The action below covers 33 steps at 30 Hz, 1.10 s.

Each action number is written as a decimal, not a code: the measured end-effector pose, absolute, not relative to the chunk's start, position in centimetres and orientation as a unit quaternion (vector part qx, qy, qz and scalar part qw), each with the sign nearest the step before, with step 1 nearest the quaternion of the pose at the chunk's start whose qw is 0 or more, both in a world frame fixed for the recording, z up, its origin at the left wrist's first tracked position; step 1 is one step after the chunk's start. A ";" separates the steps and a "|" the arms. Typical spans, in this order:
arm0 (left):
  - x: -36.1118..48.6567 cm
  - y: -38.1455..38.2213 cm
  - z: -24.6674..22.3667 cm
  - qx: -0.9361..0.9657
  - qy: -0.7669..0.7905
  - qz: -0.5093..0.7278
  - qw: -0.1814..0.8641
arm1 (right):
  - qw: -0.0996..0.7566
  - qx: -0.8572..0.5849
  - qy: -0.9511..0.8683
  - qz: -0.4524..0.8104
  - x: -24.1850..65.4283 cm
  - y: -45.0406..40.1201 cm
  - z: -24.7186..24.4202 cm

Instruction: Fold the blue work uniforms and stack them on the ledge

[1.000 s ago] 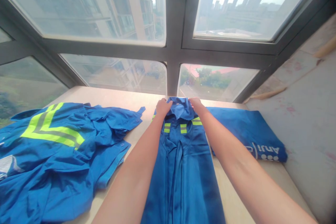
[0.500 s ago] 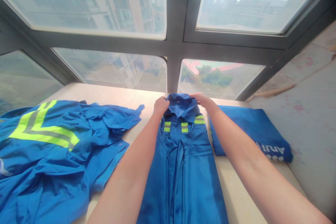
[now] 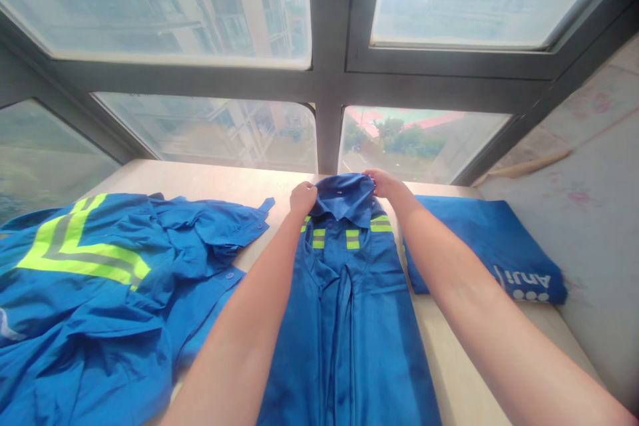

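A blue work garment (image 3: 334, 279) with yellow-green and grey stripes lies lengthwise in the middle, its collar at the far end toward the window. My left hand (image 3: 303, 198) pinches the left side of the collar (image 3: 344, 198). At the collar's right corner, my right hand (image 3: 382, 183) has its fingers closed on the cloth. The collar stands spread between both hands, and a small label shows inside it. Long folds run down the garment's front below the striped chest.
Another blue garment (image 3: 114, 306) with reflective stripes lies rumpled at the left. On the right, a folded blue item (image 3: 469, 233) with white lettering rests beside the wall. A pale wooden surface (image 3: 224, 176) runs up to grey window frames (image 3: 329, 86).
The camera view has shifted slightly. Both hands still hold the collar; its back edge has tilted, the right side now higher, and my right hand has moved slightly up.
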<state>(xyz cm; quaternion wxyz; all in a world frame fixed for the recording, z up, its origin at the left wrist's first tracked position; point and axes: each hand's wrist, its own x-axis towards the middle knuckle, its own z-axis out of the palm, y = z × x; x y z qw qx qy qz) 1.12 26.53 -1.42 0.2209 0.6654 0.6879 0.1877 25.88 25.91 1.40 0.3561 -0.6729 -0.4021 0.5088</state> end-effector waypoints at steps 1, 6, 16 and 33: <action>1.1 26.5 -1.4 0.666 0.688 0.187 0.221 | 0.355 -0.670 -0.392 0.521 26.0 25.9 1.5; 1.2 26.2 -1.4 0.667 0.688 0.189 0.215 | 0.357 -0.651 -0.371 0.558 25.9 25.9 1.5; 2.0 27.1 -0.9 0.696 0.663 0.201 0.189 | 0.352 -0.678 -0.404 0.503 25.4 26.2 1.5; 3.3 28.2 0.4 0.759 0.619 0.142 0.142 | 0.125 -0.656 -0.736 0.108 25.2 25.1 1.4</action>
